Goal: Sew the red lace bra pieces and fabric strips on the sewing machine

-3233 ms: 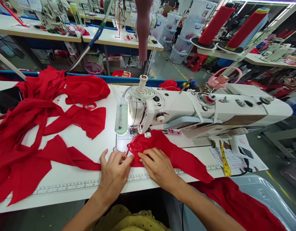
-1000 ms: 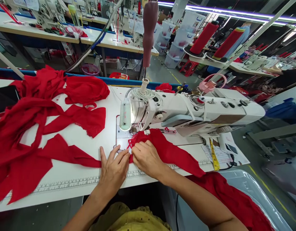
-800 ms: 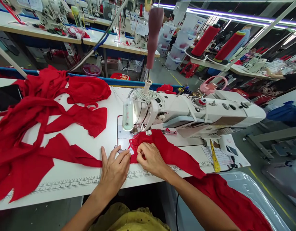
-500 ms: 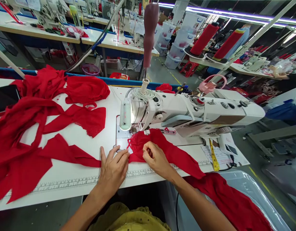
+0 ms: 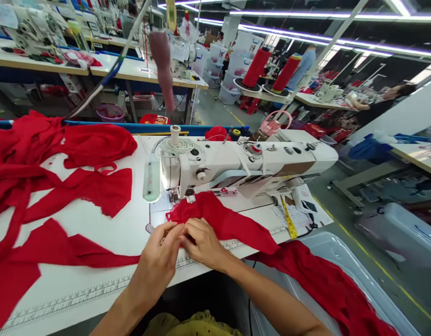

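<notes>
My left hand (image 5: 159,254) and my right hand (image 5: 203,242) meet fingertip to fingertip at the near edge of a red lace and fabric piece (image 5: 222,221). Both hands pinch that edge, fingers closed on it. The piece lies on the white table (image 5: 96,284) just in front of the presser foot (image 5: 175,196) of the white sewing machine (image 5: 243,161). From my right hand the red cloth trails right and down into a clear plastic bin (image 5: 344,270).
Red cut pieces and strips (image 5: 54,186) cover the table's left half. A yellow tape measure (image 5: 288,219) and papers lie under the machine's right end. Red thread cones (image 5: 257,67) stand behind. Other sewing tables and a person (image 5: 383,105) are farther back.
My hands have come together: the left lifted from lying flat and now pinches the fabric edge beside the right. The view has swung to the right.
</notes>
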The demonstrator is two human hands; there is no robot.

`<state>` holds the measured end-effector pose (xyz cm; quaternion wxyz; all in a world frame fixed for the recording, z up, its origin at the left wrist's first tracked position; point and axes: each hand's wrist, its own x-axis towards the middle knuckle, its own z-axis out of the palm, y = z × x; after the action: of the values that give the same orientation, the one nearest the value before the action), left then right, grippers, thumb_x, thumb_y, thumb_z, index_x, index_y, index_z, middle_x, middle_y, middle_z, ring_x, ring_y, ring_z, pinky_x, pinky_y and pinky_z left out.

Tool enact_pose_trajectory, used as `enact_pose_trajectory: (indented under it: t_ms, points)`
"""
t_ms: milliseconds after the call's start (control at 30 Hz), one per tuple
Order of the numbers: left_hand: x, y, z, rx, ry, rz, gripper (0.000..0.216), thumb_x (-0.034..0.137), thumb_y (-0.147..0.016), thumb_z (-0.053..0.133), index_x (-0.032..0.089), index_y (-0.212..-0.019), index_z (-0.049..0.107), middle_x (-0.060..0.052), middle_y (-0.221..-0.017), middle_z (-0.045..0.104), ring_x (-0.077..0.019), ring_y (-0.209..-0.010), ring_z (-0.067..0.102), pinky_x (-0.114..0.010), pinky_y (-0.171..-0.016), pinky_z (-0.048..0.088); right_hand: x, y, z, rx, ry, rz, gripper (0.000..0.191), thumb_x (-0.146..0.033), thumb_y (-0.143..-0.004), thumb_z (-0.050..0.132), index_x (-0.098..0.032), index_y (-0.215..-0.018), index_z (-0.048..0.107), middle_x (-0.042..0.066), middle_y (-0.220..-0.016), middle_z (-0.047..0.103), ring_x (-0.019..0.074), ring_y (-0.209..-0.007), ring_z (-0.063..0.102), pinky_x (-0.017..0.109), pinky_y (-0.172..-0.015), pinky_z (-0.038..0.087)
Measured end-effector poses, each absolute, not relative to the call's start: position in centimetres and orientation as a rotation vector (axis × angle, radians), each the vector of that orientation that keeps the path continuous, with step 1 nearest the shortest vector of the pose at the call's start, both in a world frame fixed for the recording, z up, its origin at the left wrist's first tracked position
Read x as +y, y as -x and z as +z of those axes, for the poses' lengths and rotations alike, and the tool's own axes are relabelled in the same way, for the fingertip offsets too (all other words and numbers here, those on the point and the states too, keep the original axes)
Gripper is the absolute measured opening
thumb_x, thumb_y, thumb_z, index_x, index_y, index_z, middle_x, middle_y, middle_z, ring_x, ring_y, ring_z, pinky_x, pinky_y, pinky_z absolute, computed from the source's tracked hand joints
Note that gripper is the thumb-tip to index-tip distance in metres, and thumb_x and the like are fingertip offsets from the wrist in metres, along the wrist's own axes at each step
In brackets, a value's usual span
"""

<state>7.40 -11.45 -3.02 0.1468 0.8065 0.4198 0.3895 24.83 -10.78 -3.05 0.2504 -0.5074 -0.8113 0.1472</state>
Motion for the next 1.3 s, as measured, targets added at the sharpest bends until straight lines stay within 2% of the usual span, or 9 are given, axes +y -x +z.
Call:
enact_pose_trajectory:
  t_ms: [67,233,400,500,633,700,867,1133,1300]
  points:
    - [-10.8,-7.9,-3.1,1.107,-2.174,1.077,0.026,0.018,-0.1,0.044,0.02,-0.125,0.052,-0.009,-0.11,0.062,-0.0179,-0.099,0.065,-0.031,-0.085,0.057,-10.8,-24.8,-3.1,-2.153,1.415,0.433,0.013,-0.015,-0.09,0.062,-0.02,-0.079,0.057,-0.002,-0.079,0.063,0.0133,-0.075,0.055,0.028,-0.07,0.035]
    - [-9.8,-8.1,-4.0,1.102,-2.061,0.955,0.017,0.027,-0.101,0.044,0.023,-0.114,0.054,-0.007,-0.105,0.062,-0.0204,-0.098,0.064,-0.035,-0.083,0.057,-10.9,-25.0,-2.2,-1.868,1.498,0.643,0.018,-0.012,-0.089,0.062,-0.02,-0.074,0.057,-0.006,-0.073,0.061,0.0103,-0.068,0.055,0.025,-0.07,0.038]
    - [-9.9,-8.3,-4.2,1.098,-2.05,0.999,0.012,0.024,-0.099,0.049,0.023,-0.093,0.06,-0.005,-0.101,0.061,-0.0182,-0.094,0.063,-0.03,-0.08,0.054,-11.0,-25.2,-1.3,-1.816,1.447,0.826,0.016,-0.014,-0.089,0.062,-0.021,-0.075,0.062,-0.004,-0.075,0.064,0.0114,-0.07,0.057,0.024,-0.068,0.04]
    - [-10.1,-8.2,-4.1,1.157,-2.002,1.036,0.015,0.024,-0.098,0.052,0.022,-0.088,0.063,-0.005,-0.102,0.063,-0.0178,-0.099,0.064,-0.029,-0.084,0.053,-10.4,-27.6,-1.1,-1.96,1.438,0.669,0.013,-0.019,-0.094,0.057,-0.023,-0.084,0.065,-0.002,-0.083,0.068,0.0147,-0.078,0.062,0.027,-0.074,0.044]
    - [-10.4,-7.7,-4.1,1.253,-1.921,1.075,0.016,0.025,-0.097,0.053,0.023,-0.09,0.068,-0.006,-0.111,0.066,-0.0192,-0.109,0.065,-0.031,-0.091,0.053,-8.1,-33.9,-1.6,-2.034,1.691,-0.085,0.019,-0.02,-0.098,0.05,-0.02,-0.105,0.068,0.01,-0.104,0.07,0.0248,-0.097,0.062,0.038,-0.086,0.047]
    - [-10.5,-7.5,-4.0,1.272,-1.887,1.086,0.017,0.025,-0.096,0.053,0.022,-0.09,0.068,-0.006,-0.112,0.068,-0.0191,-0.107,0.066,-0.031,-0.091,0.053,-6.9,-36.7,-2.2,-2.106,1.742,-0.265,0.022,-0.017,-0.096,0.05,-0.018,-0.108,0.068,0.012,-0.106,0.07,0.0262,-0.098,0.062,0.039,-0.088,0.048]
    - [-10.5,-7.5,-3.8,1.271,-1.849,1.093,0.019,0.025,-0.097,0.05,0.022,-0.09,0.068,-0.006,-0.111,0.07,-0.018,-0.107,0.067,-0.031,-0.093,0.054,-5.9,-38.7,-3.4,-2.222,1.721,-0.33,0.023,-0.015,-0.097,0.047,-0.018,-0.103,0.069,0.009,-0.095,0.069,0.0241,-0.092,0.061,0.036,-0.086,0.047]
    - [-10.5,-7.4,-4.2,1.275,-1.822,1.115,0.019,0.024,-0.098,0.05,0.022,-0.09,0.067,-0.006,-0.108,0.071,-0.0181,-0.107,0.067,-0.032,-0.094,0.054,-7.3,-37.0,-1.7,-2.247,1.737,-0.512,0.025,-0.011,-0.096,0.04,-0.012,-0.103,0.064,0.016,-0.098,0.067,0.0274,-0.09,0.059,0.038,-0.081,0.045]
    - [-10.6,-7.5,-4.4,1.273,-1.792,1.116,0.018,0.024,-0.099,0.05,0.022,-0.091,0.067,-0.005,-0.111,0.071,-0.0175,-0.109,0.066,-0.031,-0.095,0.053,-10.6,-32.2,0.7,-2.372,1.698,-0.054,0.023,-0.023,-0.103,0.036,-0.016,-0.107,0.058,0.007,-0.087,0.071,0.0181,-0.071,0.064,0.028,-0.061,0.039]
